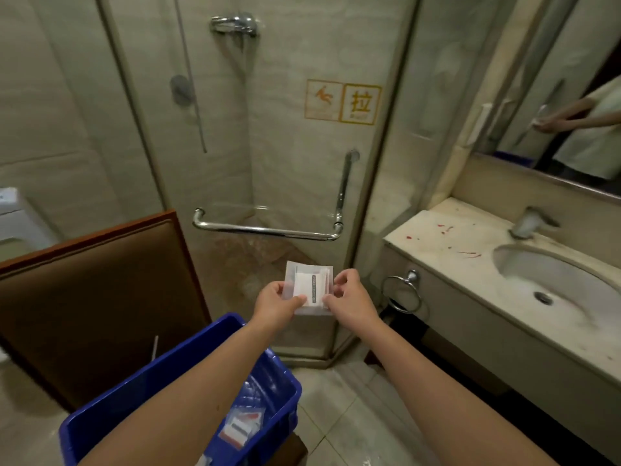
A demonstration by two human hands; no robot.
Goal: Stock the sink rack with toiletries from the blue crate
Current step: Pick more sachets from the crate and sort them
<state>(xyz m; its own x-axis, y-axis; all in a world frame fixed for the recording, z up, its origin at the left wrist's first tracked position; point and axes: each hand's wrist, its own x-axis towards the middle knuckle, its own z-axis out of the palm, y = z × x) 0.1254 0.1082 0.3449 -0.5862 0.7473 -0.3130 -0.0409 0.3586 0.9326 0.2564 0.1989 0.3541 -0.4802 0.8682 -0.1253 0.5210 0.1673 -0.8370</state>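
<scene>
Item: toiletry packet (309, 287) — a flat, clear plastic sachet with small white contents and a dark printed strip, held in the air beyond the far corner of the blue crate (111, 418), higher than its rim and clear of it. Grip: the left hand (277, 302) pinches the packet's lower left edge, thumb on top and fingers curled beneath; the right hand (349, 302) pinches the right edge, fingers curled in close. Handling, by judgement: very light, limp film that bends easily and is probably slick, so it could slide out of a loose pinch. The contents look small and not fragile, though a hard squeeze might crease them. Best hold — the sealed margins, or flat across the middle between thumb and fingers; one hand should suffice. Further stock: more packets (240, 428) lie inside the crate near its right wall. Destination: the sink (524, 264) stands to the crate's right, well apart; no rack shows in view.
</scene>
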